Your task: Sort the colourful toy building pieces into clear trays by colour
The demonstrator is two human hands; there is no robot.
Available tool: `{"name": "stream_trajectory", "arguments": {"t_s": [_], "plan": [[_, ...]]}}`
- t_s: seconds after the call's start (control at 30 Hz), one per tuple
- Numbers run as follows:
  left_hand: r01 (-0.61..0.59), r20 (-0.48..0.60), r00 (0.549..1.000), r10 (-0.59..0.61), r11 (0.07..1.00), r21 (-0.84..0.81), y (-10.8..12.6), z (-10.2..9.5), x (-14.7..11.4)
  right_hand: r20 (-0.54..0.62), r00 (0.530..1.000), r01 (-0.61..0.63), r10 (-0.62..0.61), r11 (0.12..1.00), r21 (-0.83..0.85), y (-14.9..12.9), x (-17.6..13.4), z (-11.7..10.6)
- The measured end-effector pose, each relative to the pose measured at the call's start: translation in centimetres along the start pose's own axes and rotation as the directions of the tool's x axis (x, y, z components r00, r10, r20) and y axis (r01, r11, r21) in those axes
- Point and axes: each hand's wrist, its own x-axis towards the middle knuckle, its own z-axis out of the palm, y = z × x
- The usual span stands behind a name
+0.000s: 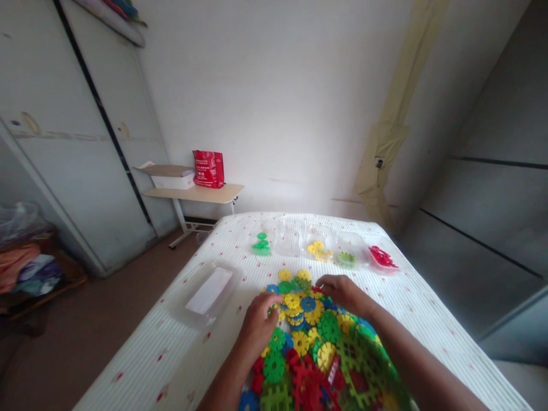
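A heap of plastic building pieces point(300, 342) lies in front of me, made of notched discs in yellow, green and blue, plus red and green lattice pieces. At the heap's left edge, my left hand point(260, 315) has its thumb and forefinger parted in a curve, with green and yellow discs showing between and beside them. My right hand point(341, 290) reaches over the heap's far right side with its fingers bent down and together. A red piece point(317, 290) shows at those fingertips; whether it is gripped is partly hidden.
Along the table's far side stand clear boxes holding green discs point(261, 245), yellow discs point(317, 249), light-green pieces point(346, 258) and red pieces point(382, 257). A clear lidlike tray with a white label point(209, 291) lies left. Behind, a side table point(214, 194) bears a red bag point(209, 169).
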Motion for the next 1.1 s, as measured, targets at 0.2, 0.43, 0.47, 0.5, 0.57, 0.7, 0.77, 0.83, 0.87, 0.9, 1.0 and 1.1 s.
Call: {"name": "stream_trajectory", "arguments": {"t_s": [0.2,0.43,0.47,0.5,0.57,0.7,0.77,0.83,0.87,0.9,1.0,1.1], "plan": [[-0.005,0.017,1.000,0.004,0.999,0.033,-0.1,-0.3,0.0,-0.136,0.974,-0.124,0.183,0.926,0.358,3.2,-4.6,-0.3],[-0.026,0.014,1.000,0.026,0.997,0.068,0.0,-0.6,0.1,-0.220,0.918,0.030,0.330,0.494,0.869,6.1,-8.1,-2.1],[-0.029,0.012,1.000,0.029,0.997,0.066,0.0,-0.6,0.1,-0.222,0.912,0.062,0.344,0.420,0.905,6.4,-8.1,-2.1],[-0.031,0.012,0.999,0.030,0.997,0.065,0.0,-0.6,0.1,-0.214,0.909,0.077,0.358,0.361,0.930,6.5,-8.1,-2.1],[-0.031,0.016,0.999,0.030,0.998,0.063,-0.1,-0.7,0.0,-0.181,0.911,0.067,0.370,0.301,0.951,6.5,-7.9,-1.7],[-0.030,0.048,0.998,0.027,0.997,0.067,-0.2,-0.9,0.0,-0.154,0.943,0.038,0.293,0.367,0.929,5.8,-7.6,-1.0],[-0.030,0.057,0.998,0.026,0.997,0.067,-0.3,-0.9,0.0,-0.142,0.952,0.008,0.271,0.443,0.897,5.2,-7.7,-1.1],[-0.029,0.054,0.998,0.026,0.998,0.064,-0.4,-0.9,0.0,-0.124,0.958,-0.035,0.260,0.531,0.847,4.4,-8.2,-1.6],[-0.029,0.054,0.998,0.026,0.997,0.065,-0.3,-0.9,0.0,-0.105,0.965,-0.058,0.241,0.584,0.810,3.7,-8.5,-2.0],[-0.029,0.057,0.998,0.026,0.997,0.068,-0.3,-0.9,0.0,-0.081,0.975,-0.072,0.205,0.645,0.761,2.9,-8.8,-2.3],[-0.034,0.076,0.997,0.027,0.995,0.089,0.1,-0.9,-0.1,0.006,1.000,-0.006,0.004,0.844,0.536,-0.7,-10.1,-2.6],[-0.062,0.093,0.994,0.052,0.993,0.099,0.6,-1.0,-0.2,0.082,0.960,0.230,-0.266,0.924,0.304,-4.3,-11.4,-0.3]]}}
